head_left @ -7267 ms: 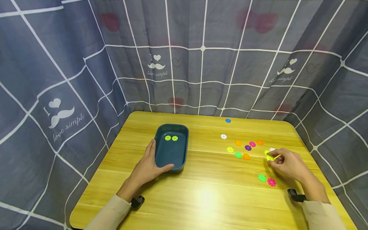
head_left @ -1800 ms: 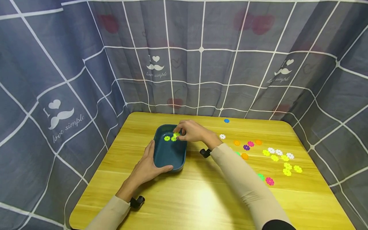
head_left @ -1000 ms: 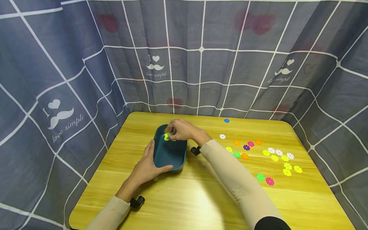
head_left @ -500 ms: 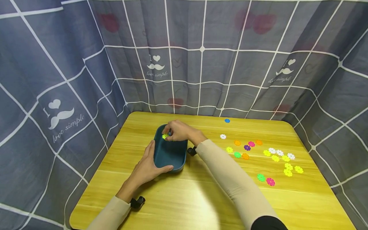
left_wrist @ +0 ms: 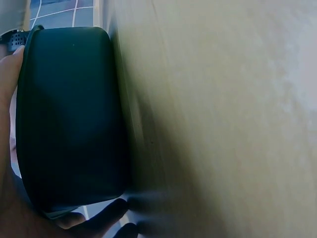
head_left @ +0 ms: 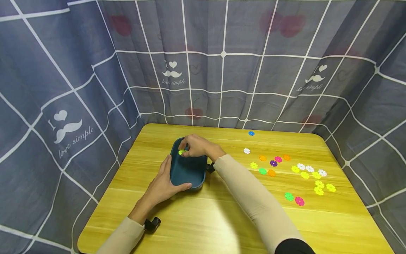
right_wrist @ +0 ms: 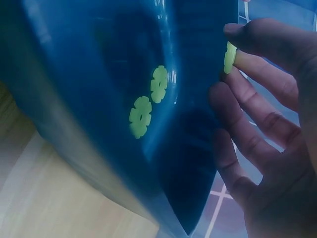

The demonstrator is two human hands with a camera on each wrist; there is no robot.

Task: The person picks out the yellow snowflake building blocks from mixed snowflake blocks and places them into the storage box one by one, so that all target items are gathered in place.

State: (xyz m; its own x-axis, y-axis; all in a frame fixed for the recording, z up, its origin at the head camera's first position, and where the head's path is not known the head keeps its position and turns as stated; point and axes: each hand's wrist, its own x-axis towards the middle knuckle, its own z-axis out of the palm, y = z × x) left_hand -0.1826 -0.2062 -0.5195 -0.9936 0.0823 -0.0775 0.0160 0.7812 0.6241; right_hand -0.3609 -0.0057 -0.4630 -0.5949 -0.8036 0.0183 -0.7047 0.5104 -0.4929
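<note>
Grey checked curtains (head_left: 206, 77) back a wood-grain counter (head_left: 222, 215), where the right hand (head_left: 194, 145) pinches a lime flower disc (right_wrist: 230, 58) at the far left part of a blue tray (head_left: 187, 173), two matching discs (right_wrist: 140, 117) lying inside. Being thin and light, that disc might slip if the pinch loosens, and the smooth, round-cornered tray could skid on the glossy counter should the left hand (head_left: 163, 180), clamped round its near left corner, push unevenly. Notched, bright pieces (head_left: 273, 163) lie farther right.

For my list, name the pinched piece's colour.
The piece is yellow-green, best in the right wrist view.
</note>
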